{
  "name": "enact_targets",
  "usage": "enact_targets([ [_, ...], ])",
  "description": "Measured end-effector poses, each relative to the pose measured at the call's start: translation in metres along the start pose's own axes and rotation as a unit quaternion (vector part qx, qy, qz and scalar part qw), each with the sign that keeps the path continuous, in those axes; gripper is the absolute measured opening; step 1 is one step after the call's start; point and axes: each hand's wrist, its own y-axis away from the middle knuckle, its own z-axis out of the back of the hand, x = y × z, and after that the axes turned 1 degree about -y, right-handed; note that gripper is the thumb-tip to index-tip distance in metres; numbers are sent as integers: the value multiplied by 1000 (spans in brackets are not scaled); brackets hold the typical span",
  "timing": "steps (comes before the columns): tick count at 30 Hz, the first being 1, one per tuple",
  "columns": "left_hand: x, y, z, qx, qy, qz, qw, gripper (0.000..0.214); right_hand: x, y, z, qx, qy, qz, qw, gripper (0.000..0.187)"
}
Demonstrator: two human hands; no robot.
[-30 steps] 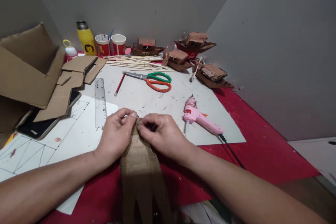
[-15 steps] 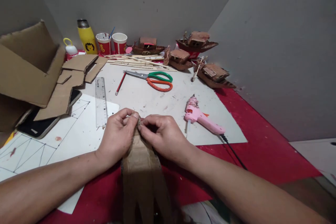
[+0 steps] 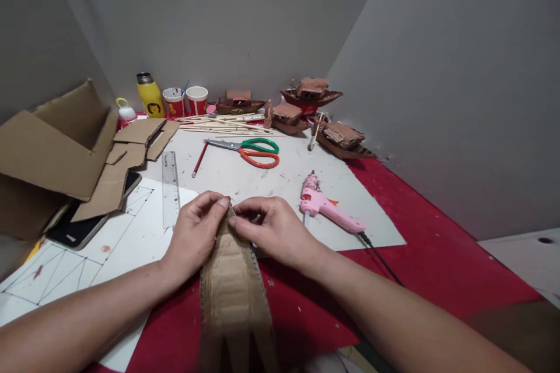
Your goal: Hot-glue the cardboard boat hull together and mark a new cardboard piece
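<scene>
A long cut piece of brown cardboard (image 3: pixel 231 280) runs from my hands down past the bottom of the head view, with pointed slits at its near end. My left hand (image 3: pixel 196 230) pinches the narrow far tip from the left, thumb on top. On the other side, my right hand (image 3: pixel 273 230) has thumb and fingers closed on the same tip's right edge. To the right of my hands lies a pink hot glue gun (image 3: pixel 330 210) with a glue stick in its rear. Beyond them are scissors (image 3: pixel 251 150) with green and orange handles.
A clear ruler (image 3: pixel 170 189), a pencil (image 3: pixel 200 160), wooden sticks (image 3: pixel 231 123) and cardboard scraps (image 3: pixel 98 186) lie around. A cardboard box (image 3: pixel 52 151) and phone (image 3: pixel 72 227) are left. Model boats (image 3: pixel 343 137), paper cups (image 3: pixel 196 102) and a yellow bottle (image 3: pixel 150 96) line the back.
The view has tilted up, so the table items sit lower in the picture. Both hands keep hold of the cardboard's tip, and more of the piece's face shows between them.
</scene>
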Motion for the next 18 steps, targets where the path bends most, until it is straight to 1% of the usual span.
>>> enact_targets([
  [5,3,2,1,-11,8,14,1000,22,1,-2,-2,15,-44,-20,999,17],
  [9,3,-1,3,-28,16,21,999,25,6,-2,2,33,-33,-39,998,16],
  [12,2,-3,5,-42,16,24,999,24,4,-2,0,43,-44,-60,996,24],
  [15,0,-5,4,-51,18,26,998,24,-2,-2,-6,20,-67,-68,995,31],
  [16,0,-4,4,-53,17,25,998,23,-4,-2,-8,11,-69,-64,996,29],
  [18,-1,-4,3,-55,13,22,998,23,-6,-1,-11,5,-66,-48,997,19],
])
